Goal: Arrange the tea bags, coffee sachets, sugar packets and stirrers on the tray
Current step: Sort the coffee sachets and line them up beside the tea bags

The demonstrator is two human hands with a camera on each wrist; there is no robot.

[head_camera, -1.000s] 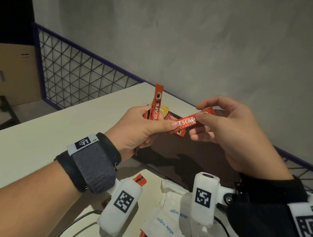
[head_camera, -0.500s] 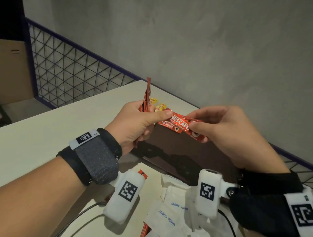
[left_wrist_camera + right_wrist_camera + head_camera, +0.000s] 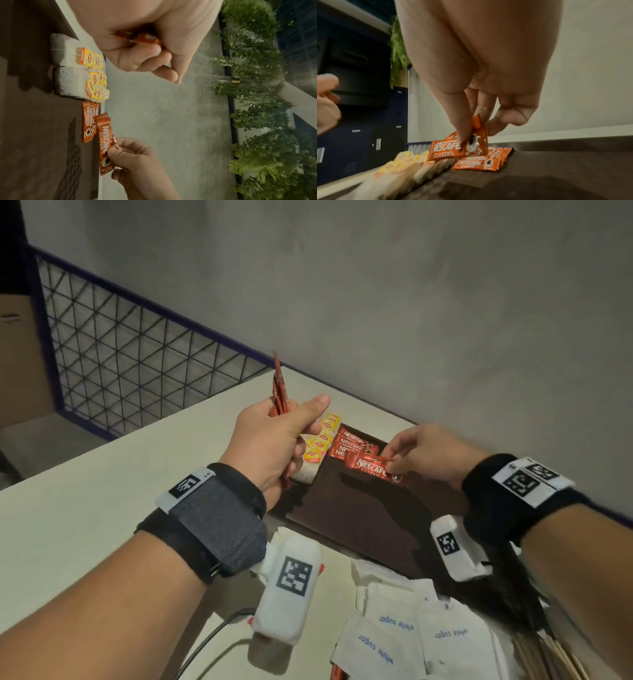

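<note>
Lowered to the tray (image 3: 359, 518), right hand (image 3: 421, 453) pinches one sachet (image 3: 371, 465); left hand (image 3: 274, 446) grips upright sachets (image 3: 279, 392).

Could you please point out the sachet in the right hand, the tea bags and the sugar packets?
Coffee sachet (image 3: 447, 151), right wrist view: on its printed front.
Tea bags (image 3: 68, 81), left wrist view: on a white pouch.
Sugar packets (image 3: 387, 645), head view: on a front packet's face.
</note>
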